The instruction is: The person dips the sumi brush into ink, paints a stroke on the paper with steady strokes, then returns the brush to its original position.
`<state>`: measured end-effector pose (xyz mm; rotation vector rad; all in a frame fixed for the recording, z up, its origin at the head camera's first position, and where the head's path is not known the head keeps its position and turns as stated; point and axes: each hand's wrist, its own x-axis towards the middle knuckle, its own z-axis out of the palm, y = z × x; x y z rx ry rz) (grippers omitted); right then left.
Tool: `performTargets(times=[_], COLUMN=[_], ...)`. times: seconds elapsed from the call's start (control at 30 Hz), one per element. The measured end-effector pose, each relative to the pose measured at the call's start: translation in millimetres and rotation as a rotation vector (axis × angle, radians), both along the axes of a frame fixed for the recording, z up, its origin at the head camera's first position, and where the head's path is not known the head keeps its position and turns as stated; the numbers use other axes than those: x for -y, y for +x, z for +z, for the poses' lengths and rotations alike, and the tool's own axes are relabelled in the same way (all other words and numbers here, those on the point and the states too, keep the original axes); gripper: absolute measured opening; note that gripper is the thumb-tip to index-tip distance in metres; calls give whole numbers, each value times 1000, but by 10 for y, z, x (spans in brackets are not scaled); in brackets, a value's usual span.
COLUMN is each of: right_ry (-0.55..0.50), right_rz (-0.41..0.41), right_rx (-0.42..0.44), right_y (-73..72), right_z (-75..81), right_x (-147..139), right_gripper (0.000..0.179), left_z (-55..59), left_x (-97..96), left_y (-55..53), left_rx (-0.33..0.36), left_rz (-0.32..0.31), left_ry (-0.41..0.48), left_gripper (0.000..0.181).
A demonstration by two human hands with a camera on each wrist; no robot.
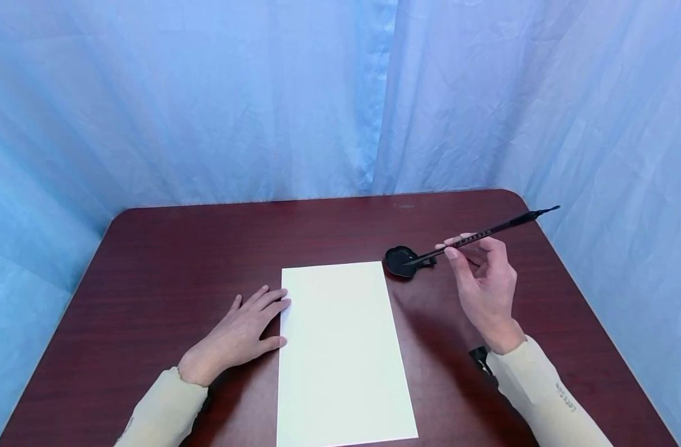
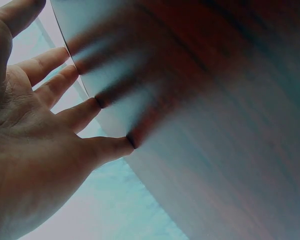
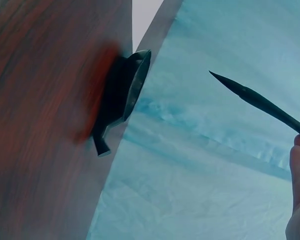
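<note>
- Table (image 1: pixel 206 248) of dark-red wood grain, beneath the raised right-hand grip (image 1: pixel 488 292).
- Rectangular white paper sheet (image 1: pixel 340 354), left of that grip; the left hand (image 1: pixel 236 335), fingers spread, rests at its edge.
- Slim black brush (image 1: pixel 499 228), pinched in the right-hand grip, long axis slanting leftward and down.
- Flower-shaped black dish (image 1: pixel 397 259), left of that nearer grip, below and apart from the brush's tip.

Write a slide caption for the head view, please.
Right hand holds a brush near a black dish; left hand touches paper.
</note>
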<state>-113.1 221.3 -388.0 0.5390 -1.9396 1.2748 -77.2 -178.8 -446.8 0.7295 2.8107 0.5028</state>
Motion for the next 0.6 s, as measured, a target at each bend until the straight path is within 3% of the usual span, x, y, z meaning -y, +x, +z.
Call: performTargets(times=[0.6], right_ry=[-105], right_rz=[209], right_rx=[-46], right_y=[78], right_z=[-24], right_x=[202], right_gripper=[40], left_z=[-25], left_x=[3], left_y=[7], left_rx=[-11], left_rz=[-1], left_ry=[4], left_gripper=[69])
